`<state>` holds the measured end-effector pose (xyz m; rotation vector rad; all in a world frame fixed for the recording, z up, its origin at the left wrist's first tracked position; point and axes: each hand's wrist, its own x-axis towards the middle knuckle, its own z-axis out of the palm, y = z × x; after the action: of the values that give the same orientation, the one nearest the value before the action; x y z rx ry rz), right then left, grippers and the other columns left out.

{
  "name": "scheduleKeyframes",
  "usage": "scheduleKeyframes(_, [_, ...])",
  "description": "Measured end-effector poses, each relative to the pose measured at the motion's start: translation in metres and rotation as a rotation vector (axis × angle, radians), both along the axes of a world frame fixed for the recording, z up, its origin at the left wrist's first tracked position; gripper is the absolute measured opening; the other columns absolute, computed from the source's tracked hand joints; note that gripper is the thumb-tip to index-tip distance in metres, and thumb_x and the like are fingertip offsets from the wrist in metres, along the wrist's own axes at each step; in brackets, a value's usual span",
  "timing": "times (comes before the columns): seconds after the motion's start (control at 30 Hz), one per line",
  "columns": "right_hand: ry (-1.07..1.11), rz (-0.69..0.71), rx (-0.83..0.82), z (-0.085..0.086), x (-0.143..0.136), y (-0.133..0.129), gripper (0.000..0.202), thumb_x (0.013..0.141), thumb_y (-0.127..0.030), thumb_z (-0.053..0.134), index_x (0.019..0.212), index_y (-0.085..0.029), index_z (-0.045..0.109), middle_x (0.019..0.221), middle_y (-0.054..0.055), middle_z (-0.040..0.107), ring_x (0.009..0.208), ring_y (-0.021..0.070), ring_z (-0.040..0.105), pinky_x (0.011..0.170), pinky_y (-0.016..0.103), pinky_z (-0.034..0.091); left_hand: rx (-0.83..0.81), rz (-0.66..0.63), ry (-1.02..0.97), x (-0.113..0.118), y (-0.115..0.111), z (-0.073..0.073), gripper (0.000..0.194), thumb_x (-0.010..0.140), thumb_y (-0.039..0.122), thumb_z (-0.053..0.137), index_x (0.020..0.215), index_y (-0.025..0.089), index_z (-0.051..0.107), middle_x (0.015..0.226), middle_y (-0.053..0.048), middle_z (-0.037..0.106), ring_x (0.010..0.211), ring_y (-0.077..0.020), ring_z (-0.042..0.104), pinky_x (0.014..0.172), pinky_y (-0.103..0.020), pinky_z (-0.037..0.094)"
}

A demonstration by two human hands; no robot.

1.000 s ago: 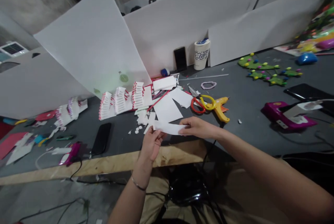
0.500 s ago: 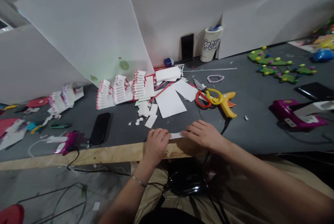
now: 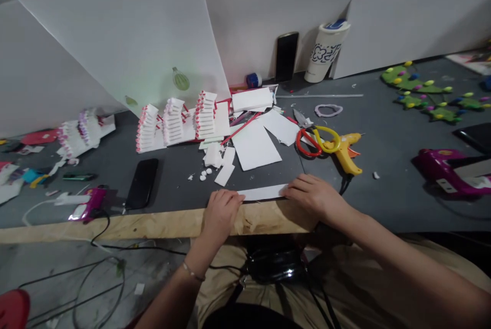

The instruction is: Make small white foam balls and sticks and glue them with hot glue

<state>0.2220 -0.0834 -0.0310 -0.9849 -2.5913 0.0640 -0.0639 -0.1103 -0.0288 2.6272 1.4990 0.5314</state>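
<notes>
A narrow white paper strip (image 3: 264,193) lies along the front edge of the grey table. At its left end my left hand (image 3: 221,211) is closed, fingertips pinching the paper. My right hand (image 3: 312,196) grips the other end the same way, so the strip stretches between the two. Just beyond are a larger white sheet (image 3: 256,147), small cut white pieces (image 3: 225,174) and several tiny white balls (image 3: 206,174). Scissors with one red and one yellow handle (image 3: 322,139) lie behind my right hand, beside a yellow glue gun (image 3: 347,154).
White stepped rows of red-tipped sticks (image 3: 205,116) stand at the back left. A black phone (image 3: 142,183) and a purple power strip (image 3: 88,203) lie on the left. A lidded cup (image 3: 326,52) stands against the wall. Another purple power strip (image 3: 447,173) sits on the right.
My hands have moved apart along the strip, so more of the white paper shows between them. The whole view has shifted slightly.
</notes>
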Motion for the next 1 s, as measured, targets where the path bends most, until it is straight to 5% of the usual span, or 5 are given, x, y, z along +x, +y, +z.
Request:
scheduleKeyframes(0.37, [0.179, -0.078, -0.252, -0.005, 0.009, 0.01, 0.021, 0.093, -0.027, 0.051, 0.083, -0.018, 0.068, 0.082, 0.008, 0.065, 0.077, 0.0193, 0.053, 0.071, 0.03, 0.042, -0.244, 0.22, -0.153, -0.005, 0.002, 0.004, 0.017, 0.09, 0.031, 0.056, 0.081, 0.023, 0.069, 0.082, -0.002, 0.065, 0.084, -0.0194, 0.055, 0.075, -0.035, 0.034])
scheduleKeyframes(1.0, [0.181, -0.223, -0.238, -0.005, 0.006, 0.012, 0.02, 0.088, -0.028, 0.058, 0.07, -0.019, 0.058, 0.081, 0.009, 0.061, 0.075, 0.0219, 0.051, 0.07, 0.035, 0.045, -0.286, 0.312, -0.06, 0.006, 0.007, 0.012, 0.021, 0.09, 0.031, 0.053, 0.074, 0.02, 0.06, 0.08, -0.001, 0.063, 0.085, -0.019, 0.054, 0.079, -0.035, 0.035])
